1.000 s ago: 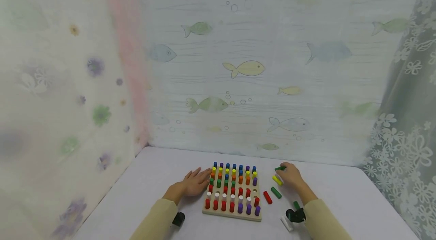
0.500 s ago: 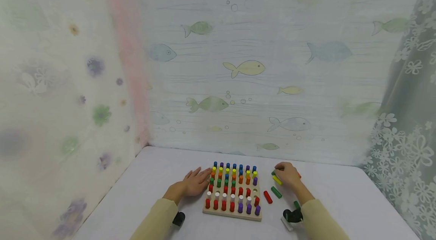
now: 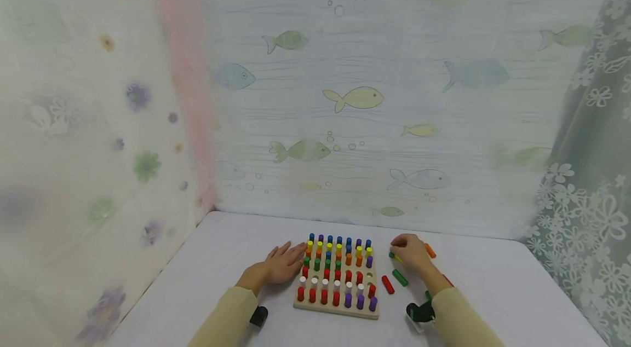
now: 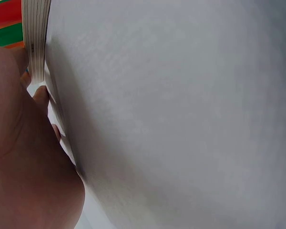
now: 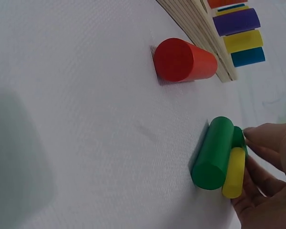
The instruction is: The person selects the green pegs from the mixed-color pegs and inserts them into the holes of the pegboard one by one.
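A wooden pegboard [image 3: 339, 311] stands on the white-covered table, filled with rows of coloured pegs; a few holes show at its right side. My left hand [image 3: 283, 266] lies flat with fingers spread, its fingertips against the board's left edge. Right of the board, my right hand [image 3: 413, 253] pinches a small green peg [image 5: 238, 137] between thumb and fingers, close to the tabletop. A yellow peg [image 5: 234, 174] lies right beside those fingers, partly covered in the head view. Nearer to me lie another green peg [image 3: 400, 277] and a red peg [image 3: 388, 284].
Beyond the right hand lies an orange peg [image 3: 430, 250]. A red peg [image 3: 447, 280], a green peg [image 3: 428, 295] and a white peg [image 3: 416, 327] are partly hidden by the right forearm and its black wrist camera [image 3: 420, 312]. Patterned sheets hang behind the table.
My right hand has shifted left and slightly nearer with the green peg, down to beside the yellow peg. The orange peg has come into sight behind it. The left hand stays put.
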The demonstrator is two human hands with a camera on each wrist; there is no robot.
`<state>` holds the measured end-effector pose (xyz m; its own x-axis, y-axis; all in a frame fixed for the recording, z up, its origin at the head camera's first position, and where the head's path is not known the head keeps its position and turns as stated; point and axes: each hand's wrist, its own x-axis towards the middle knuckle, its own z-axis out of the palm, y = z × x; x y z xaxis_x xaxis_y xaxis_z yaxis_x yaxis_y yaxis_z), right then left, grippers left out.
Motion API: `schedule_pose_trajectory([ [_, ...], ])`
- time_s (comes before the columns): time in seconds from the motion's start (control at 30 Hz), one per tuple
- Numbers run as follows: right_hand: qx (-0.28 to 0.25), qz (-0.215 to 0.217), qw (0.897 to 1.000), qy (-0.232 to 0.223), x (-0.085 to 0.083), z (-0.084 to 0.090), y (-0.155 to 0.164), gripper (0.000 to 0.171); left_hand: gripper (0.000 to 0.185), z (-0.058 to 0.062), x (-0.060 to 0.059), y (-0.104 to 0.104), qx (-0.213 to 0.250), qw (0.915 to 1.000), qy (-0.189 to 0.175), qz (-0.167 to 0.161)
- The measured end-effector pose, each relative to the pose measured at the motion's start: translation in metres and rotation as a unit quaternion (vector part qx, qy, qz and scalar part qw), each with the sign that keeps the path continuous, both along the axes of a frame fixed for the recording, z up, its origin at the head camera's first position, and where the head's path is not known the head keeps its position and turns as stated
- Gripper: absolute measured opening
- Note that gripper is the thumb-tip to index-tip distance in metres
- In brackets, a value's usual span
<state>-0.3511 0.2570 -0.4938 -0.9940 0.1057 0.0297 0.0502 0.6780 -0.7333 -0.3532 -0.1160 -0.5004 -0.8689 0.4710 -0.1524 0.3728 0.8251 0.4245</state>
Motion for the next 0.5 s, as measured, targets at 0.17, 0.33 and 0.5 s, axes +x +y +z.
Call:
schedule_pose_trajectory([
  [0.17,-0.007,0.000,1.000,0.000,-0.0009,-0.0018,-0.0034,0.017,0.057,0.0011,0.0000,0.0008,0.000,1.0000,0.001,0.003],
  [0.33,-0.003,0.008,1.000,0.009,0.0007,-0.0021,-0.0054,0.019,0.057,0.0009,-0.0012,0.0016,-0.005,1.0000,0.003,0.005],
  [0.5,0.016,0.025,0.999,0.019,0.0034,-0.0016,-0.0069,0.021,0.056,-0.0028,-0.0029,0.0011,-0.005,1.0000,0.002,0.005],
])
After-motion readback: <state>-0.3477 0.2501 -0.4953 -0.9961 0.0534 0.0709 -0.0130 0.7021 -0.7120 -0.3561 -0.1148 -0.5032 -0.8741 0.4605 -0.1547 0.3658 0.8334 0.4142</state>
